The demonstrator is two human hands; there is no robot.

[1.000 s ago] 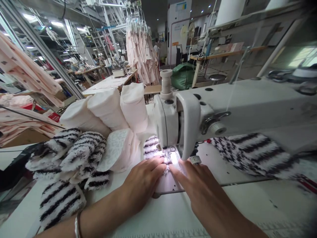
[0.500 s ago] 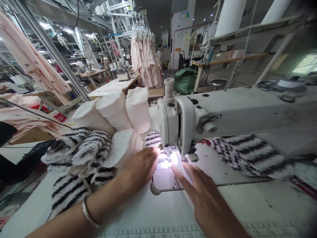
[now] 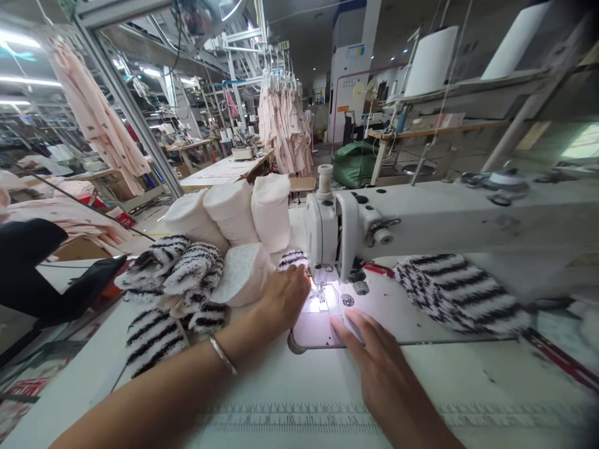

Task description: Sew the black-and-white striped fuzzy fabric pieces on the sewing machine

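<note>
My left hand (image 3: pixel 286 298) is just left of the lit needle and presser foot (image 3: pixel 321 294) of a white sewing machine (image 3: pixel 322 234). Its fingers are bent and close together, and what they may hold is hidden. Behind them, a fluffy black-and-white striped piece (image 3: pixel 293 258) shows beside the machine head. My right hand (image 3: pixel 377 349) rests on the machine bed (image 3: pixel 313 337), right of the needle and nearer to me, fingers stretched out. Something thin and pale lies by its fingertips, too faint to name.
Striped fluffy pieces (image 3: pixel 156 337) are heaped at left, beside white fabric rolls (image 3: pixel 231 212). Another striped piece (image 3: pixel 461 293) lies under the machine arm, near red-handled tool (image 3: pixel 379 269). A printed ruler scale (image 3: pixel 290 418) runs along the front. Pink garments (image 3: pixel 285 125) hang behind.
My left hand has shifted slightly, with its fingers raised and more bent beside the needle. My right hand stays nearly where it was on the bed. The camera view has tilted and moved.
</note>
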